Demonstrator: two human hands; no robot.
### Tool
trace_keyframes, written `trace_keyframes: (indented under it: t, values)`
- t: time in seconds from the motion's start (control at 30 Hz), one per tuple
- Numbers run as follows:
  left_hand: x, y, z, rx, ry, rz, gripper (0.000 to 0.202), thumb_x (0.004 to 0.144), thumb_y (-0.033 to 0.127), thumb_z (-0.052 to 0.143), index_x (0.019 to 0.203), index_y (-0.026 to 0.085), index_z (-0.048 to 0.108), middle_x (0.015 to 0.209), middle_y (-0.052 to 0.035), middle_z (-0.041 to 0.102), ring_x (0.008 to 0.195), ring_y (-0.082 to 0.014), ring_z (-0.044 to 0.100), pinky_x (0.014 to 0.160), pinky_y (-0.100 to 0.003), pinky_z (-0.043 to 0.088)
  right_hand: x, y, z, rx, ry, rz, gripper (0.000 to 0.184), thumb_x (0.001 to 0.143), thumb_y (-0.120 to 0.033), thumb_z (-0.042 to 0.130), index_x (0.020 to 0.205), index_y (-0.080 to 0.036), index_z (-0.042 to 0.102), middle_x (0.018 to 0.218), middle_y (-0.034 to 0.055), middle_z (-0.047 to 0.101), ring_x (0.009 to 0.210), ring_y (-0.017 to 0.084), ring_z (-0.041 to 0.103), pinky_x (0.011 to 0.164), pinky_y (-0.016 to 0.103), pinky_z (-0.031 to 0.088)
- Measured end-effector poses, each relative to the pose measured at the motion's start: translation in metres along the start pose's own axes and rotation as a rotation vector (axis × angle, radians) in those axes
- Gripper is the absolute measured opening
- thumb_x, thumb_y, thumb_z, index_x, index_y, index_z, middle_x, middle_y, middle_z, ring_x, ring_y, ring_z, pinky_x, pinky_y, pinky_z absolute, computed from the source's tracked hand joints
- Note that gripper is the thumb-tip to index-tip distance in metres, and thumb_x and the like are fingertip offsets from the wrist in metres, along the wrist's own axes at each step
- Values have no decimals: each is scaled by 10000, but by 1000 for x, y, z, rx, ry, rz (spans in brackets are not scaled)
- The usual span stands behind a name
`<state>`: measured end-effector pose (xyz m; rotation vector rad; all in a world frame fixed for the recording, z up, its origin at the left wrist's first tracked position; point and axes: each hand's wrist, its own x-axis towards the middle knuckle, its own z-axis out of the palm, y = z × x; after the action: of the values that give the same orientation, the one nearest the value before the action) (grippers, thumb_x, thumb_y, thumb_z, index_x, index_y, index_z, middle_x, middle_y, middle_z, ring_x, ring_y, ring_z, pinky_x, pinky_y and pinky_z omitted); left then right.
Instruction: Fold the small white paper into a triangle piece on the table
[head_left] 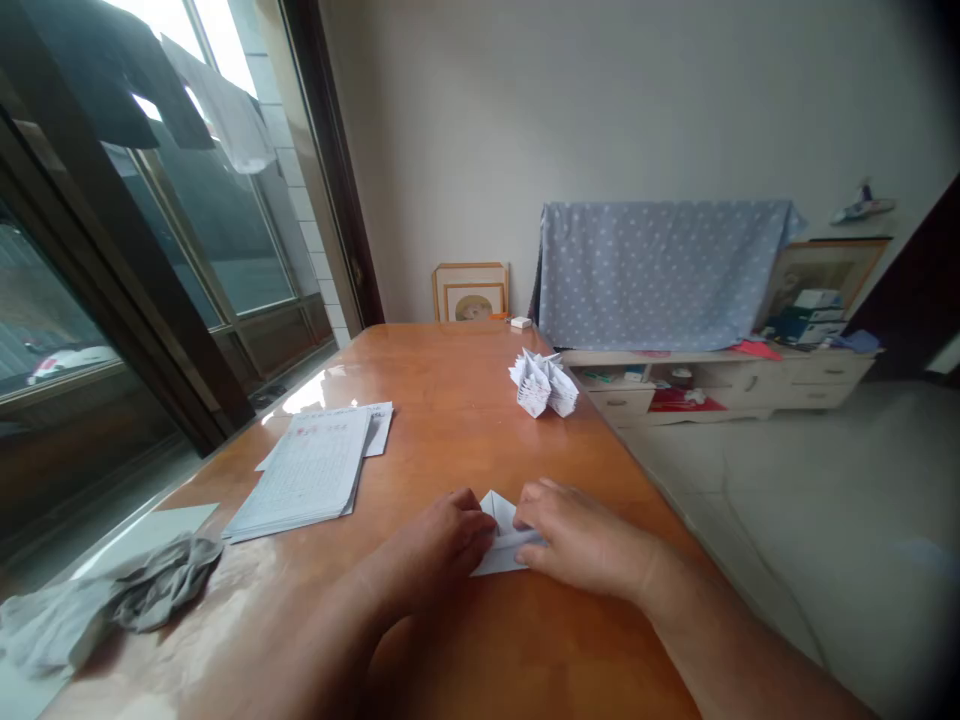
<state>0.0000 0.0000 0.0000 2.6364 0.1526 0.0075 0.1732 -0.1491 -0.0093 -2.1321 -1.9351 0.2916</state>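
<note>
A small piece of folded white paper (501, 548) lies on the wooden table (465, 385), near its front edge, with a pointed flap rising at its middle. My left hand (442, 540) curls over its left side, and my right hand (577, 535) presses its fingers on the right side. The hands nearly meet and hide part of the paper. Farther along the table stands a fanned cluster of folded white paper pieces (543, 384). Neither hand touches it.
A stack of ruled paper sheets (304, 475) and a crumpled grey cloth (112, 600) lie on the table to the left. A window (202, 220) runs along that side. The table's right edge drops to a tiled floor (787, 520), with a low cabinet (712, 385) beyond.
</note>
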Motion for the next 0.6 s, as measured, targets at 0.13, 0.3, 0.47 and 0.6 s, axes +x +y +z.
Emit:
trace_keyframes:
  t: [0.13, 0.3, 0.47, 0.6]
  values:
    - [0, -4, 3, 22, 13, -46, 278, 986, 331, 458, 1024, 227, 713, 1013, -72, 590, 860, -194, 599, 788, -312, 497, 5, 1, 4, -42, 1, 46, 279, 961, -389, 535, 857, -200, 711, 959, 75, 651, 852, 201, 598, 727, 295, 379]
    - [0, -15, 7, 26, 61, -103, 256, 972, 310, 461, 1028, 228, 697, 985, -63, 608, 851, -194, 620, 781, -303, 496, 9, 6, 7, 1, 14, 57, 344, 1002, -399, 464, 841, -193, 687, 931, 62, 645, 805, 171, 601, 695, 281, 359]
    - [4, -19, 10, 33, 86, -166, 230, 927, 245, 482, 1059, 223, 669, 1008, -70, 632, 905, -218, 635, 818, -318, 498, 13, 7, 10, 13, 33, 107, 267, 984, -385, 500, 852, -196, 635, 917, 46, 636, 798, 164, 588, 677, 276, 333]
    - [5, -18, 13, 28, 109, -178, 227, 896, 208, 490, 1061, 219, 645, 1038, -74, 634, 927, -231, 636, 828, -335, 498, 15, 8, 13, 36, 40, 138, 184, 954, -358, 538, 889, -208, 623, 929, 41, 635, 815, 167, 585, 666, 271, 319]
